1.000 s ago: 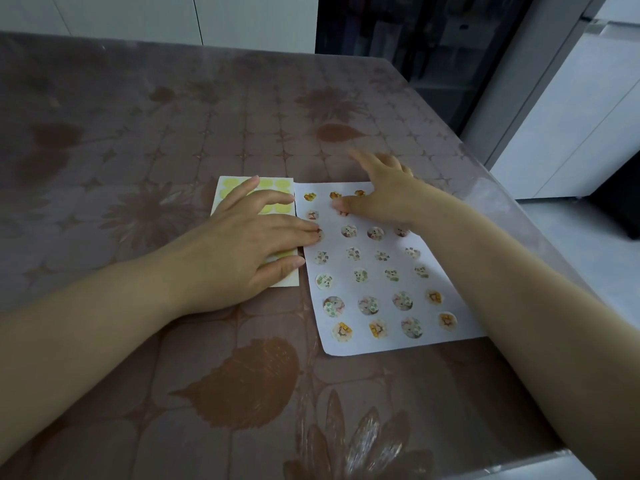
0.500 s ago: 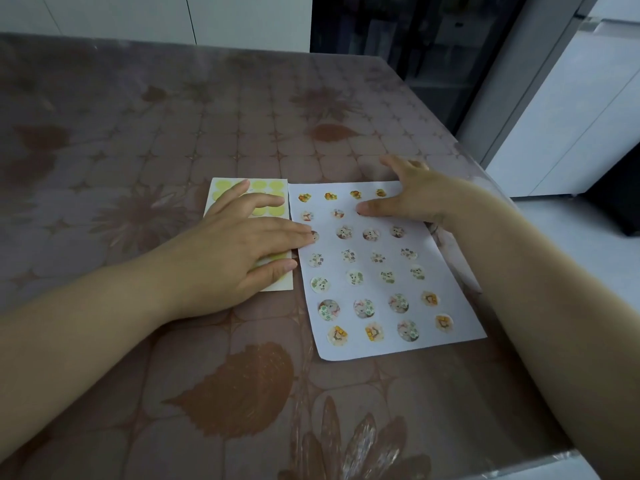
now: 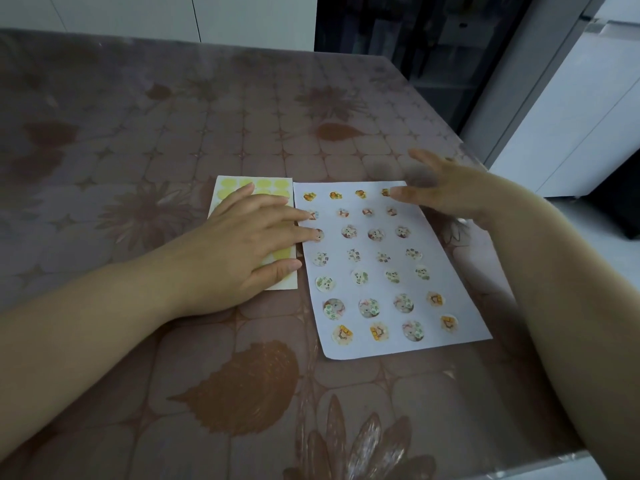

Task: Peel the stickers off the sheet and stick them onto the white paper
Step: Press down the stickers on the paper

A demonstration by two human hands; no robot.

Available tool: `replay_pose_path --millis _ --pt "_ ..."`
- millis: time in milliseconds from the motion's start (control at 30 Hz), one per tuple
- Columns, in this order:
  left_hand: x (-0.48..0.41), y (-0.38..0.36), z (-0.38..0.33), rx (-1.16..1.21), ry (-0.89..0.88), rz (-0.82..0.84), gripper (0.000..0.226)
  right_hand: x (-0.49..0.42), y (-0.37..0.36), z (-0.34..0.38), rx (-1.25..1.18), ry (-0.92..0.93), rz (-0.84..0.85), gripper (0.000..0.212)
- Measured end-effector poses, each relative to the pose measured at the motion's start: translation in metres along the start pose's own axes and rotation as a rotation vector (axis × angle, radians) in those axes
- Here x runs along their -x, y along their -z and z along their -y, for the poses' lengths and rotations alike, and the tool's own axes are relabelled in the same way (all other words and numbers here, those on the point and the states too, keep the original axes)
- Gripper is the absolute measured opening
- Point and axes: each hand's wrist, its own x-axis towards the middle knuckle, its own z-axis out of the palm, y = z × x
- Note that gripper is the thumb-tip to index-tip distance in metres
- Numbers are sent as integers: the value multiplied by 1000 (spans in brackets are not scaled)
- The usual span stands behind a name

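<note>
The white paper (image 3: 365, 244) lies flat on the surface (image 3: 138, 133), right of centre, with small round stickers (image 3: 369, 308) on it in rows of four. The yellow sticker sheet (image 3: 254, 187) lies just beside the paper's left edge, edges touching or nearly so, mostly covered by the left hand (image 3: 239, 251).

The left hand rests palm down on the sheet. Its fingers (image 3: 287, 213) are straight and released, grasping nothing, and two fingertips reach over the paper's edge onto the stickers of the left column.

The right hand (image 3: 450, 192) is at the paper's far right corner. Its fingers (image 3: 401, 194) are spread, released and motion-blurred, with one tip beside the last sticker of the top row; I cannot tell whether it touches the paper.

Half a second ago the right hand lay further in on the paper, a fingertip near the second row; it has since drawn back toward the corner. The left hand, sheet and paper have not shifted.
</note>
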Motion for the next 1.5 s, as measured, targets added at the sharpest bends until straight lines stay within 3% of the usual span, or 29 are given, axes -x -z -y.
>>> replay_pose_path --millis 133,333,500,600,767,967,1100,1500 --pt "0 0 -1 11 30 8 59 0 -6 4 53 -3 31 98" --pt "2 0 -2 -14 126 31 77 4 -5 11 77 17 46 92" --pt "1 3 -4 -30 167 73 82 22 -23 49 192 160 -56 84" --pt "-1 5 -6 -30 185 103 85 28 -44 71 225 200 -13 95" --pt "-1 6 -7 -16 183 109 85 21 -51 78 203 174 29 112" --pt "-2 7 -8 -28 185 121 85 28 -53 78 179 209 39 104" --pt "-1 7 -7 -18 194 128 86 30 -27 61 35 137 80 96" --pt "-1 5 -8 8 181 115 83 19 -22 51 101 41 129 112"
